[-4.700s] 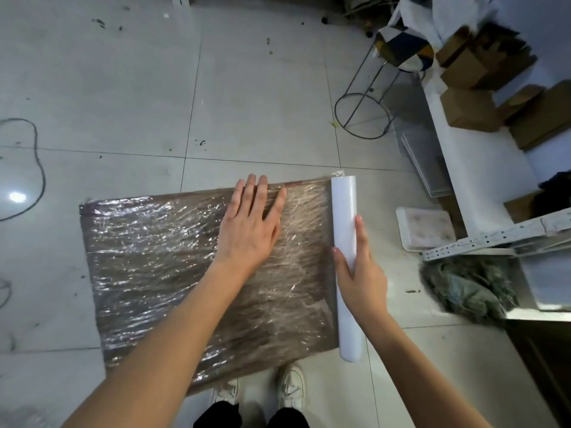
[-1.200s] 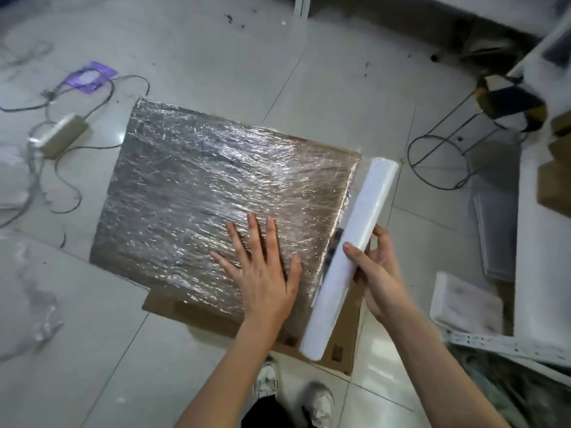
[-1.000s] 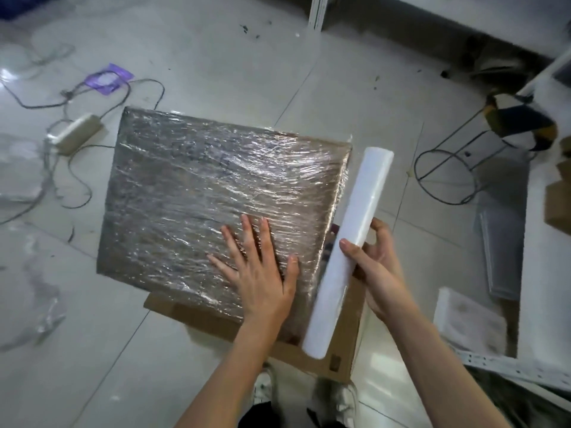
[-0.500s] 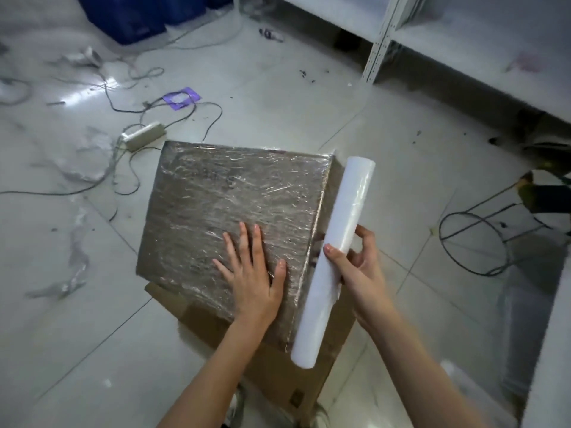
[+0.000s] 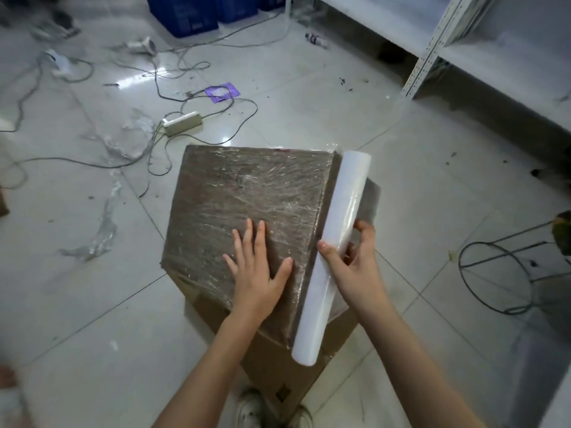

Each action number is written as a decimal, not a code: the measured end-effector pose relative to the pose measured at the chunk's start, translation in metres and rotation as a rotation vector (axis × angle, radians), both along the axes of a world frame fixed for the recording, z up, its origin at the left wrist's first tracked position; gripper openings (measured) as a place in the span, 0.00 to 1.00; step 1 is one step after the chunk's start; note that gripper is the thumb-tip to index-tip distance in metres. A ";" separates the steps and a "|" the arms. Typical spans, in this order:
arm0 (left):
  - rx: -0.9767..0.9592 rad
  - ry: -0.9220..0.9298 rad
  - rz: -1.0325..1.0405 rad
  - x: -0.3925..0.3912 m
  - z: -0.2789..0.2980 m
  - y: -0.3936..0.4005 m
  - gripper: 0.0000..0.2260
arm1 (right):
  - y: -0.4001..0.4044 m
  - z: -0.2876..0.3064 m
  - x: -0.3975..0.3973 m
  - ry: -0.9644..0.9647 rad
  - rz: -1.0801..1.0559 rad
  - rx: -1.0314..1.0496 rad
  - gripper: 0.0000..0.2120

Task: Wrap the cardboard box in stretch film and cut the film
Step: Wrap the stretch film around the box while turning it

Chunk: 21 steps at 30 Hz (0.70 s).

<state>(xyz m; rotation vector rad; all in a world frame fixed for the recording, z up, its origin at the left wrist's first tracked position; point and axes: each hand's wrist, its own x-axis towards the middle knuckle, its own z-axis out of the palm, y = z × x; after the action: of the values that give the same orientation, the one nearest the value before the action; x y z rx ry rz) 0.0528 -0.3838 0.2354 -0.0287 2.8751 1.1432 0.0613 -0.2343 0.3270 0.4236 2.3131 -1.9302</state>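
My flat left hand (image 5: 259, 267) should pin the cardboard box (image 5: 247, 211) while my right hand (image 5: 355, 261), gripping the film roll (image 5: 332, 257) at 3 o'clock, pulls taut.

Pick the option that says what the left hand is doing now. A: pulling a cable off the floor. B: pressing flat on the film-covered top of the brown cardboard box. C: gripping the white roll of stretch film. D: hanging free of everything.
B: the left hand lies with straight, spread fingers on the film-covered top of the brown cardboard box, while the right hand grips the white roll of stretch film.
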 end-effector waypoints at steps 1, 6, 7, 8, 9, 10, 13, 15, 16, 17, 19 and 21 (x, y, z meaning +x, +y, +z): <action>-0.012 -0.036 0.011 -0.002 0.006 -0.001 0.40 | -0.005 0.000 -0.001 0.001 0.003 0.031 0.28; 0.030 -0.121 0.135 -0.010 0.039 -0.013 0.48 | -0.039 0.007 -0.005 0.006 0.039 0.148 0.30; 0.061 -0.120 0.154 -0.010 0.043 -0.019 0.47 | -0.047 0.008 -0.007 0.001 0.037 0.170 0.30; 0.082 -0.118 0.161 -0.012 0.047 -0.025 0.46 | -0.053 0.009 -0.009 0.004 0.033 0.202 0.31; 0.086 -0.119 0.154 -0.014 0.049 -0.031 0.45 | -0.058 0.009 -0.011 0.010 0.030 0.244 0.31; 0.075 -0.125 0.139 -0.017 0.050 -0.037 0.44 | -0.061 0.009 -0.013 0.014 0.032 0.303 0.31; 0.031 -0.141 0.119 -0.023 0.051 -0.048 0.44 | -0.069 0.008 -0.022 0.034 0.081 0.569 0.25; 0.025 -0.132 0.137 -0.023 0.050 -0.051 0.43 | -0.073 0.010 -0.030 0.034 0.126 0.678 0.16; 0.033 -0.123 0.148 -0.022 0.049 -0.053 0.42 | -0.075 0.011 -0.032 0.036 0.158 0.724 0.14; 0.045 -0.112 0.160 -0.023 0.048 -0.055 0.41 | -0.078 0.010 -0.033 0.049 0.193 0.774 0.12; 0.060 -0.099 0.193 -0.027 0.048 -0.059 0.37 | -0.084 0.006 -0.035 0.092 0.236 0.835 0.13; 0.077 -0.101 0.230 -0.031 0.048 -0.062 0.35 | -0.092 0.000 -0.036 0.099 0.247 0.786 0.19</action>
<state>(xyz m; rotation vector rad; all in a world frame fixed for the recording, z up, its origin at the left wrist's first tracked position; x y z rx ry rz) 0.0214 -0.4455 0.2836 -0.4114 2.7910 1.2477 0.0249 -0.3264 0.3272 0.0754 2.9440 -0.8957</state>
